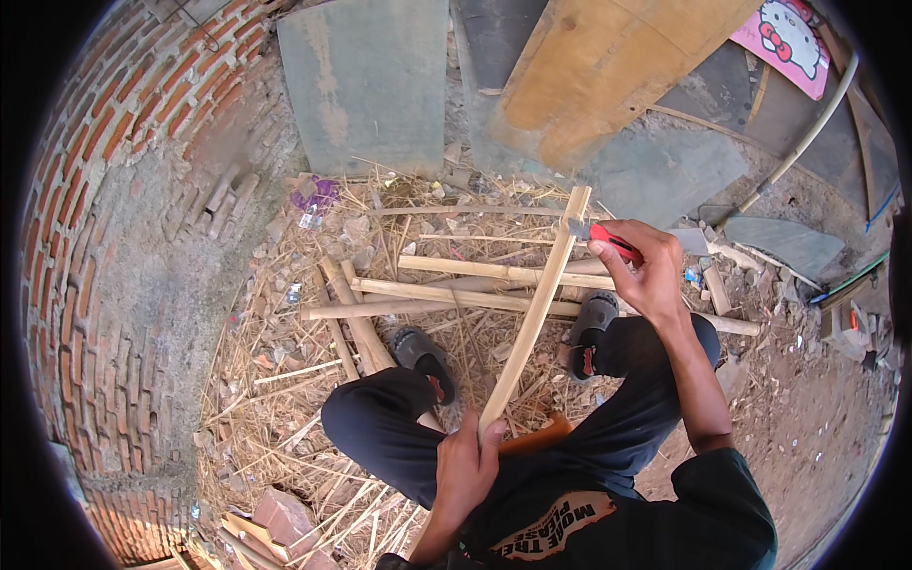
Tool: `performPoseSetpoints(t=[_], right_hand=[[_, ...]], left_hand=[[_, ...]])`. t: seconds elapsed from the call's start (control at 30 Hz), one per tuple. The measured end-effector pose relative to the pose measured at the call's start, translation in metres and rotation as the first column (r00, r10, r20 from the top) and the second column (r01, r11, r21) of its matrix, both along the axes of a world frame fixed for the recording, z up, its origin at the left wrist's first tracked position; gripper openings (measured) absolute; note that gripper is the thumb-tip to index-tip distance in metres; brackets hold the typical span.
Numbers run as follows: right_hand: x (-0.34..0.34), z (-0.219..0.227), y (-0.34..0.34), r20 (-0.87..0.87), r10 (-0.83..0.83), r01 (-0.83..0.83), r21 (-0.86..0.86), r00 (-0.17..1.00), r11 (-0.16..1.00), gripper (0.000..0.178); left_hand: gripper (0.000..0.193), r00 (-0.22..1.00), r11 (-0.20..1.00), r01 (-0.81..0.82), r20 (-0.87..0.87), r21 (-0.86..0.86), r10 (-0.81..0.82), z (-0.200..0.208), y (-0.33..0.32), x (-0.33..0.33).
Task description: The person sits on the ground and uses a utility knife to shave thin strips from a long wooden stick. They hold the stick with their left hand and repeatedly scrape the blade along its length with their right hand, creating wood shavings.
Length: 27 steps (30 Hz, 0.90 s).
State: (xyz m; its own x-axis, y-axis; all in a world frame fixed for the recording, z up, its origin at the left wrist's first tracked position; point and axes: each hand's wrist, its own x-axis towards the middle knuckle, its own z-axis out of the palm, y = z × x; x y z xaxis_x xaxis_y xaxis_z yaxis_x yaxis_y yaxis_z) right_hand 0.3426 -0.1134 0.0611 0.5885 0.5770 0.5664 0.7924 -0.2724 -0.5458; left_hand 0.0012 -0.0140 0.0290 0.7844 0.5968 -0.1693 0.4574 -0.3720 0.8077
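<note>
A long pale bamboo slat slants up and away from my lap, its far end leaning right. My left hand is closed around its near end, close to my body. In my right hand is a red utility knife, gripped by the handle. Its grey blade lies against the slat a little below the far tip. Beneath the slat, several other split bamboo pieces lie across the ground between and beyond my feet.
Shavings and rubble cover the ground. A brick wall rises on the left. Grey sheets and a tan board lean at the back. My shoes stand among the bamboo. Bricks lie at the lower left.
</note>
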Motion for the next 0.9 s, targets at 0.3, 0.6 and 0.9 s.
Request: performPoseSetpoints(t=[0.3, 0.6, 0.9], right_hand=[[0.020, 0.018, -0.022, -0.205, -0.215, 0.198, -0.098, 0.955, 0.975, 0.032], [-0.108, -0.030, -0.006, -0.056, 0.380, -0.383, -0.058, 0.923, 0.922, 0.029], [-0.110, -0.022, 0.005, 0.022, 0.378, -0.377, -0.042, 0.926, 0.925, 0.031]], left_hand=[[0.035, 0.999, 1.000, -0.021, -0.031, 0.009, 0.021, -0.013, 0.001, -0.020], [0.031, 0.965, 0.987, -0.158, 0.217, 0.040, 0.146, 0.013, 0.015, 0.028], [0.031, 0.947, 0.986, -0.166, 0.282, 0.015, 0.155, 0.021, 0.013, 0.038]])
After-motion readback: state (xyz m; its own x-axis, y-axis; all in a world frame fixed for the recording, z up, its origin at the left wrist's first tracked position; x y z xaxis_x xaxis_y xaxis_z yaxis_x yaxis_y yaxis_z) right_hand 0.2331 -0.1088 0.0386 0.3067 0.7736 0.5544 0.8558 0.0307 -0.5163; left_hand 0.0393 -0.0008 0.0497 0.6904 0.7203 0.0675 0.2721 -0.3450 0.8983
